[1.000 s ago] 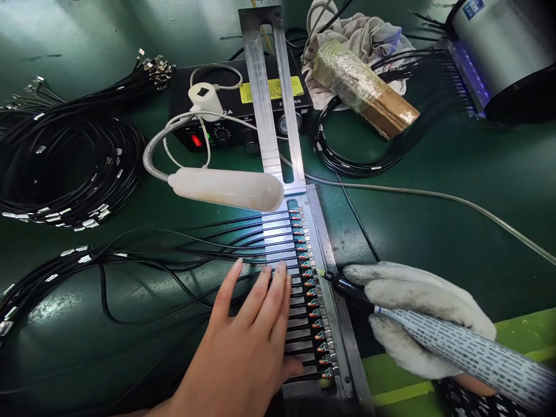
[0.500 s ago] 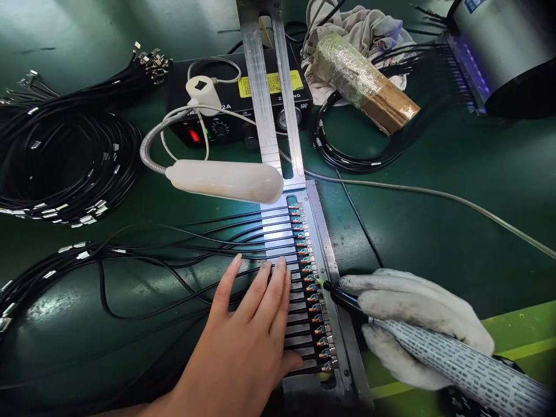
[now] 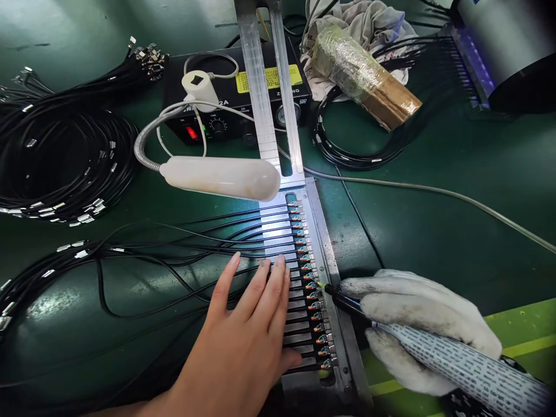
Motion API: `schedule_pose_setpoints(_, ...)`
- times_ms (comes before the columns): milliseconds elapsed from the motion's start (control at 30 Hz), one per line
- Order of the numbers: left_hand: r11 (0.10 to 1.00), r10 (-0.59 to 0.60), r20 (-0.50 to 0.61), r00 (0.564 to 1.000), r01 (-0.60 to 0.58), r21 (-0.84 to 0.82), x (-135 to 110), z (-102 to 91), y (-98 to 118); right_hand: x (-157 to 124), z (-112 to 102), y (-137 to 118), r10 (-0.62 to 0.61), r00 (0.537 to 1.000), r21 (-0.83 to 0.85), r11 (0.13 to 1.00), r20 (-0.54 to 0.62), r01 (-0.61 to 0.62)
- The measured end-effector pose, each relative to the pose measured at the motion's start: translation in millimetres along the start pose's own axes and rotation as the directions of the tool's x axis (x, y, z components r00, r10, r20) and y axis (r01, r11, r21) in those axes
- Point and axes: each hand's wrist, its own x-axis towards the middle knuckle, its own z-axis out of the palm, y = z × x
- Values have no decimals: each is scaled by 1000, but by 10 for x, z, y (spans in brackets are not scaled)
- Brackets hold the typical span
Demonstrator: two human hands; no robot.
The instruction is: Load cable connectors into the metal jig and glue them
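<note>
My left hand (image 3: 249, 327) is bare and lies flat over the black cables (image 3: 299, 321) on a metal fixture (image 3: 330, 249), fingers stretched out and spread. The cables lie side by side in its slots, their stripped ends showing small coloured wires and metal connectors along the right side. My right hand (image 3: 417, 315) wears a soiled white glove and is closed around a dispensing pen (image 3: 347, 301). The pen has a black front, a thin yellow-green tip and a grey patterned body. Its tip is at a connector near the row's middle; whether it touches is too small to tell.
A white gooseneck lamp (image 3: 221, 176) overhangs the fixture's far end. Behind stands a black control box (image 3: 237, 110) with dials. Coiled cables (image 3: 69, 168) lie at left. A wrapped cardboard block (image 3: 365, 78), a rag (image 3: 373, 26) and a grey cylindrical device (image 3: 508, 46) are at far right.
The view has shifted slightly. The pen's yellow-green tip shows a little more clearly, and my gloved right hand sits slightly further right and lower. My left hand keeps its place on the cables.
</note>
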Motion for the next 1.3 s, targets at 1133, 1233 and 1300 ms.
schedule_pose_setpoints(1133,998,58,12,998,-58,38,-109,-48,72,-137,-71,-76,60,998,29,998,-31,-59)
schedule_pose_setpoints(1233,993,97,23,995,-98,59,-173,-53,103,-175,-26,-86,33,999,40,999,-27,-32)
schedule_pose_setpoints(1300,992,99,28,995,-101,71,-199,-44,109,-160,11,-78,13,999,44,999,-32,-12)
